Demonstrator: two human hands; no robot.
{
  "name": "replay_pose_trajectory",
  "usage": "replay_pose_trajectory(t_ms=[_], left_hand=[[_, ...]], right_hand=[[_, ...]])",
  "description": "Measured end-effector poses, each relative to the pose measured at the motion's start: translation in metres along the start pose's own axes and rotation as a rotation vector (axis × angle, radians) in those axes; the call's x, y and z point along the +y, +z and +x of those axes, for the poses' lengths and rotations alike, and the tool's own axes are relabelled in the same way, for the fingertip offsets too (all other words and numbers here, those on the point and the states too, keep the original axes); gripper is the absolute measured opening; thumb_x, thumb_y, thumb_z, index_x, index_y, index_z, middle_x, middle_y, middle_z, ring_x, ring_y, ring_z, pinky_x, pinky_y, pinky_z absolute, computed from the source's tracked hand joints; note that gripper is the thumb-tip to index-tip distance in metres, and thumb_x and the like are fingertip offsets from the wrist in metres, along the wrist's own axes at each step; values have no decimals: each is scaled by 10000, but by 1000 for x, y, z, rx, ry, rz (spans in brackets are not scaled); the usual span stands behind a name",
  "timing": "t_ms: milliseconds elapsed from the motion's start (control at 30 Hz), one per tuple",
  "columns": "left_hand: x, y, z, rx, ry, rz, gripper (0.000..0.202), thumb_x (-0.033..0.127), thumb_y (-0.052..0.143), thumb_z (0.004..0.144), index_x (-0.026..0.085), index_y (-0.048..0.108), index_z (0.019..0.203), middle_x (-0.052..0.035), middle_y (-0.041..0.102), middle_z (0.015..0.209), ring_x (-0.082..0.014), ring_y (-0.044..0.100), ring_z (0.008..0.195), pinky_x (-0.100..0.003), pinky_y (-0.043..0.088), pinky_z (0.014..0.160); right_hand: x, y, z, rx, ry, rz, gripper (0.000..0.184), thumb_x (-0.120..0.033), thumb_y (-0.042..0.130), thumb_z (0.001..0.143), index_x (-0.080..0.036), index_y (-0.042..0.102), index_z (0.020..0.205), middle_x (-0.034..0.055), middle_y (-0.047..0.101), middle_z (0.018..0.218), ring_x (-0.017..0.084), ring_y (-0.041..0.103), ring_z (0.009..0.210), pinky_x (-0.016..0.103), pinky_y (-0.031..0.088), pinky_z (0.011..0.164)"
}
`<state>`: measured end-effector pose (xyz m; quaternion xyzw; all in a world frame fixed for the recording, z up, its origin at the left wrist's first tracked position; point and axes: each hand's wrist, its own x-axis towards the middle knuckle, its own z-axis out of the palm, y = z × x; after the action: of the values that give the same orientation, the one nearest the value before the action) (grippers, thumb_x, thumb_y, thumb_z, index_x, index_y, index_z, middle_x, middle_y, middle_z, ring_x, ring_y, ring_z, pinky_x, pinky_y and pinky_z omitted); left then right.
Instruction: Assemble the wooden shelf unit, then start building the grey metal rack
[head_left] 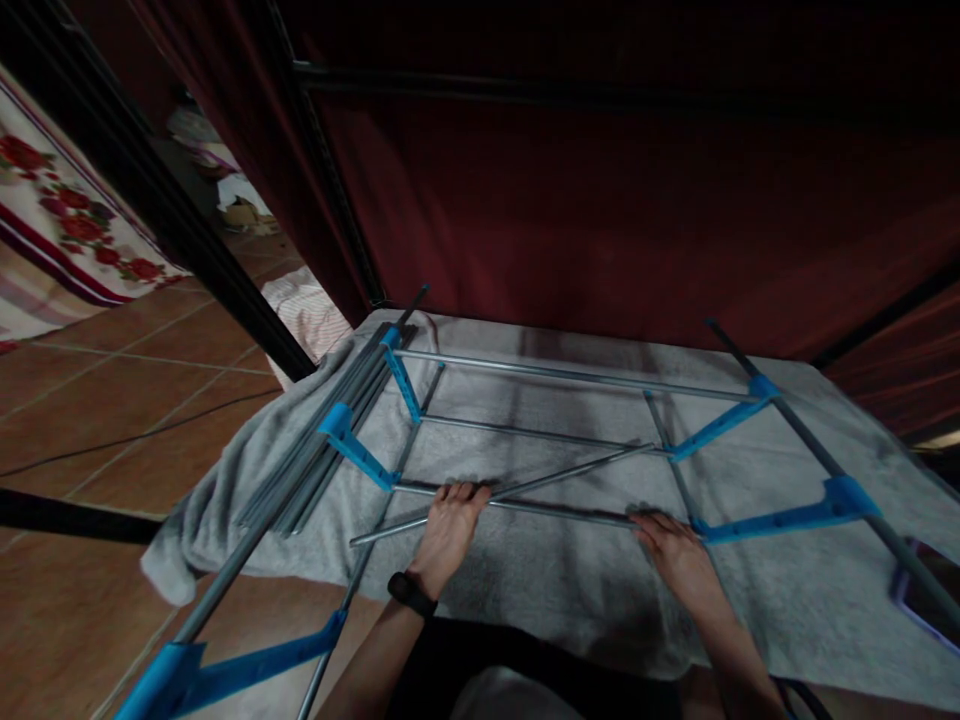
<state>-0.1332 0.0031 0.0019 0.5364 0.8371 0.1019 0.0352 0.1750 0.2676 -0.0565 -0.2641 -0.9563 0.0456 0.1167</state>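
A frame of grey metal tubes joined by blue plastic brackets point(364, 460) spans the view. My left hand point(450, 530), with a black band on the wrist, is closed over the near crossbar point(559, 512) by its left end. A loose metal tube point(577, 468) slants across the frame and passes at my left hand; whether my fingers also grip it is hidden. My right hand point(671, 550) has its fingers curled on the same crossbar near its right end, beside the right blue bracket point(780, 520). Two farther crossbars point(562, 374) run parallel behind it.
A bundle of several grey tubes point(330, 440) lies at the left on a grey blanket point(577, 580). At the right edge rests a phone point(926, 590). Dark red curtains point(562, 220) hang behind, and a black pole point(202, 250) slants at the left above the tiled floor point(97, 410).
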Motion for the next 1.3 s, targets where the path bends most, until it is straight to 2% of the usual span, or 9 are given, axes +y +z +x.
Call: replay_pose_trajectory(t_ms=[300,433,533,600,733,833,933,1100,1300], left_hand=[[-8,11,-13,-34,42,31,373,137,396,990,283,621,1248,-36,672,1041,-232,602,1008,-405,416,930],[-8,10,-14,32,72,37,358,165,400,993,261,636,1244,-62,668,1161,-238,614,1032,-409,443,926],[-5,12,-15,91,97,44,365,158,409,978,250,649,1237,-82,644,1240,-242,614,1050,-404,465,919],[-2,14,-15,100,125,39,376,144,408,967,245,657,1230,-81,656,1209,-235,620,1031,-387,484,908],[2,18,-12,101,176,34,397,119,409,951,238,671,1224,-78,679,1160,-232,633,1000,-380,510,896],[1,19,-10,98,199,42,408,110,404,942,238,685,1209,-75,695,1143,-234,651,983,-386,521,892],[-1,18,-6,85,215,-2,394,144,392,956,238,689,1197,-63,710,1111,-222,674,944,-366,541,857],[-2,19,-1,119,217,-167,341,291,390,1008,220,662,1199,-59,720,1023,-209,698,896,-338,570,804],[-9,22,9,220,220,-203,292,334,411,1007,229,659,1117,-66,715,1018,-219,701,910,-339,569,814]], right_hand=[[-22,-10,-13,-27,93,60,339,-208,465,944,-215,699,1189,94,723,1148,287,641,1105,476,480,1007],[-34,-9,-13,23,180,234,425,-140,447,895,-208,667,1251,103,685,1225,277,590,1210,491,438,1085],[-44,-6,-7,123,291,499,492,-139,457,859,-226,622,1315,91,627,1336,250,539,1295,471,414,1122],[-51,-6,0,204,422,731,456,-214,511,861,-244,617,1303,77,625,1342,246,550,1283,466,427,1109],[-61,-14,17,365,751,1288,357,-356,715,764,-254,662,1102,40,715,1086,245,648,1084,471,439,1083],[-62,-24,25,352,781,1627,289,-352,782,717,-260,664,965,11,711,957,228,678,976,465,470,1049],[-61,-31,28,291,782,1845,243,-336,807,712,-239,679,895,12,701,882,211,690,881,457,500,1001],[-51,-31,33,364,887,1889,209,-361,811,732,-229,674,819,20,690,864,194,671,814,450,521,942],[-40,-22,43,364,820,1891,153,-307,811,721,-237,707,808,26,698,921,199,668,862,451,512,973]])
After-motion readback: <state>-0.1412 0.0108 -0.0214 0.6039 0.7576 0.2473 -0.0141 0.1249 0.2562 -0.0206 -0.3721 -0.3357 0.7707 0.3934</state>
